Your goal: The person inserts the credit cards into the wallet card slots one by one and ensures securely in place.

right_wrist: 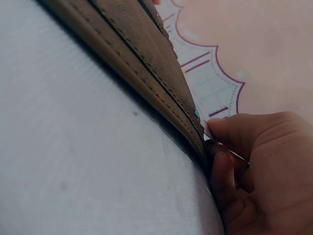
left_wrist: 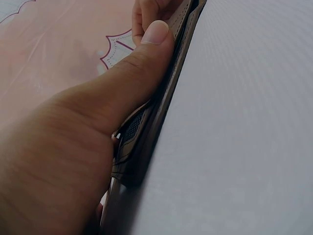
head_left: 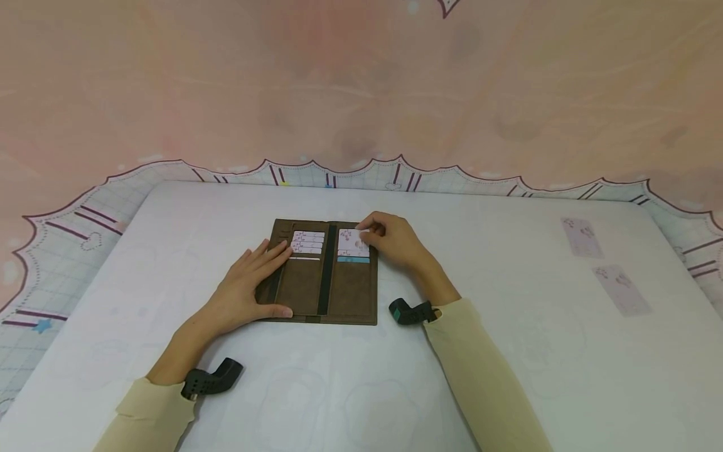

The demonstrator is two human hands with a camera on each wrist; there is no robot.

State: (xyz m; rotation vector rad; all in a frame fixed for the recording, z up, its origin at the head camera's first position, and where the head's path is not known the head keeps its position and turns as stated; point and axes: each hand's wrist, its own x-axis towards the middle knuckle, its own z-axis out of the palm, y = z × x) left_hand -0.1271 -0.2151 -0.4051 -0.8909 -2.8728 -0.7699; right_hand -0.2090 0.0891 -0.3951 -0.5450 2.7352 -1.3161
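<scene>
A brown wallet (head_left: 353, 292) lies unfolded on the white tabletop. My left hand (head_left: 248, 285) rests on its left side, fingers spread, thumb along the lower edge; the left wrist view shows that thumb (left_wrist: 142, 58) straight against the leather. At the wallet's upper right, my right hand (head_left: 398, 242) pinches a white card with a pink flower pattern (head_left: 350, 240), which sits in the right panel above a blue strip (head_left: 353, 260). Only a pale corner of it shows by the right thumb (right_wrist: 220, 129) in the right wrist view. Several similar cards (head_left: 307, 237) fill the left panel's upper slots.
Two pale patterned cards (head_left: 582, 237) (head_left: 621, 290) lie apart at the right of the table. Black wrist devices (head_left: 211, 378) (head_left: 411, 312) stick out from both cuffs. A pink cloth with a scalloped border (head_left: 361, 94) hangs behind the table.
</scene>
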